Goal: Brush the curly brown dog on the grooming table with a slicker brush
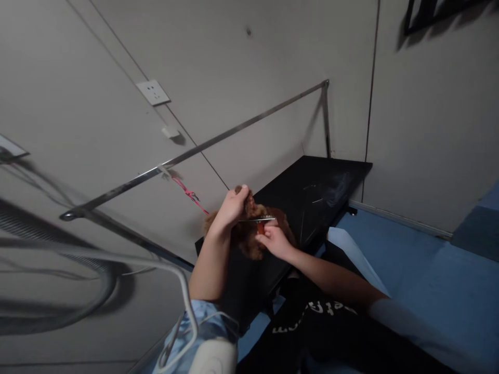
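A small curly brown dog point(253, 252) is on the black table point(280, 182), partly covered by my hands and forearms. My left hand point(234, 205) is closed around a tuft-ended, furry part of it, perhaps a leg or an ear; I cannot tell which. Between the fingers of my right hand point(275, 240) is an orange-handled grooming brush point(260, 227). Its thin, flat metal head lies level across the dog's fur, just below my left hand. The dog's head is not clearly visible.
A metal rail point(241, 126) runs above the table along the wall, with a pink leash point(189, 194) tied to it and leading down to the dog. At left hang a grey ribbed hose point(105, 285) and a pale metal arm point(156, 262). Loose hair point(317, 200) lies on the tabletop.
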The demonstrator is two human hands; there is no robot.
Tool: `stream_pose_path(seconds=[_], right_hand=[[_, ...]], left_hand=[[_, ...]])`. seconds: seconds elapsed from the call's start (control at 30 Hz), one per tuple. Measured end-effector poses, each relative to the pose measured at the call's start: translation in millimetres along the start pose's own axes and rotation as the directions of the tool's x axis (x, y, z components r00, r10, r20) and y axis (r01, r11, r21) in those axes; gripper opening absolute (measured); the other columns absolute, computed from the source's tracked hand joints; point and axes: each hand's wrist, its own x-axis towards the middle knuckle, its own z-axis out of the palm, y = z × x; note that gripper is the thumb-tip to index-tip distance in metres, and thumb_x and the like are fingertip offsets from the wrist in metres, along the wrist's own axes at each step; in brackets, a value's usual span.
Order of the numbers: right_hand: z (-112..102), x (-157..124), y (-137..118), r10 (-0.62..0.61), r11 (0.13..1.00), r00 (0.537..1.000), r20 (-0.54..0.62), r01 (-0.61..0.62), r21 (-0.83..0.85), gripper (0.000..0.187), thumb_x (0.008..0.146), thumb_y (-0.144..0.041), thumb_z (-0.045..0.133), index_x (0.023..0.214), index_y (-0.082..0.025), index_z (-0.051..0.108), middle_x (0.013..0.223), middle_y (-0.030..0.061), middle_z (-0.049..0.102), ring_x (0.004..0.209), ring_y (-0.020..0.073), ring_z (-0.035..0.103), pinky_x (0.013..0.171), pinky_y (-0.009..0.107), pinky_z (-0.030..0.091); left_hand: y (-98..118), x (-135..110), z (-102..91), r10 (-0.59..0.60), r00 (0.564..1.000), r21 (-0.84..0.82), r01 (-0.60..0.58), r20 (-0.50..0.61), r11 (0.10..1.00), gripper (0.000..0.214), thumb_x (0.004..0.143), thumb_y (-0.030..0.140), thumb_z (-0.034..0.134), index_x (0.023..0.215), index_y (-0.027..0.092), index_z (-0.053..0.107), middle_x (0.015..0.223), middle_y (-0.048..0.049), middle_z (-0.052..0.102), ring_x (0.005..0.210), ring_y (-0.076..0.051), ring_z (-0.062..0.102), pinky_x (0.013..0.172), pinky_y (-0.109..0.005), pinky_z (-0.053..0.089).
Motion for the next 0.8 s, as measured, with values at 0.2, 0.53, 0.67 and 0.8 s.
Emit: stream_pose_path(seconds=[0.2, 0.53, 0.67, 0.8], right_hand=[[13, -45, 41, 0.452, 0.846, 0.836, 0.311, -0.512, 0.15, 0.023, 0.081, -0.037, 0.061, 0.083, -0.015, 0.055, 0.069, 0.003, 0.067, 0.054, 0.0126, 0.062, 0.048, 0.022, 0.043], [-4, -22, 16, 0.382, 0.903, 0.912, 0.152, -0.403, 0.149, 0.019, 0.08, -0.031, 0.064, 0.078, -0.015, 0.056, 0.066, 0.0011, 0.066, 0.055, 0.0112, 0.061, 0.051, 0.021, 0.044], [-1, -33, 15, 0.387, 0.861, 0.885, 0.259, -0.448, 0.243, 0.017, 0.08, -0.03, 0.065, 0.084, -0.014, 0.058, 0.07, 0.0028, 0.069, 0.056, 0.0111, 0.063, 0.051, 0.02, 0.043], [6, -19, 3, 0.261, 0.906, 0.96, 0.1, -0.279, 0.318, 0.017, 0.08, -0.028, 0.067, 0.087, -0.016, 0.057, 0.077, 0.0017, 0.07, 0.066, 0.0108, 0.065, 0.056, 0.019, 0.043]], left_hand=[[-1, -5, -1.9, 0.045, 0.999, -0.007, -0.045, -0.001, 0.999, 0.038, 0.083, 0.045, 0.049, 0.056, 0.018, 0.045, 0.047, 0.0012, 0.047, 0.043, -0.01, 0.048, 0.048, -0.022, 0.04], [0, -3, -3.3, 0.055, 0.998, -0.309, -0.064, -0.038, 0.949, 0.041, 0.084, 0.043, 0.055, 0.056, 0.018, 0.039, 0.046, 0.0053, 0.036, 0.039, -0.007, 0.04, 0.046, -0.022, 0.04], [0, -3, -4.2, 0.043, 0.999, -0.342, -0.048, -0.022, 0.939, 0.04, 0.084, 0.044, 0.056, 0.058, 0.019, 0.04, 0.046, 0.0055, 0.036, 0.039, -0.008, 0.041, 0.049, -0.023, 0.043], [1, -4, -3.4, 0.056, 0.998, -0.296, -0.06, -0.023, 0.953, 0.041, 0.085, 0.045, 0.054, 0.056, 0.018, 0.042, 0.045, 0.0048, 0.037, 0.04, -0.008, 0.042, 0.049, -0.023, 0.043]])
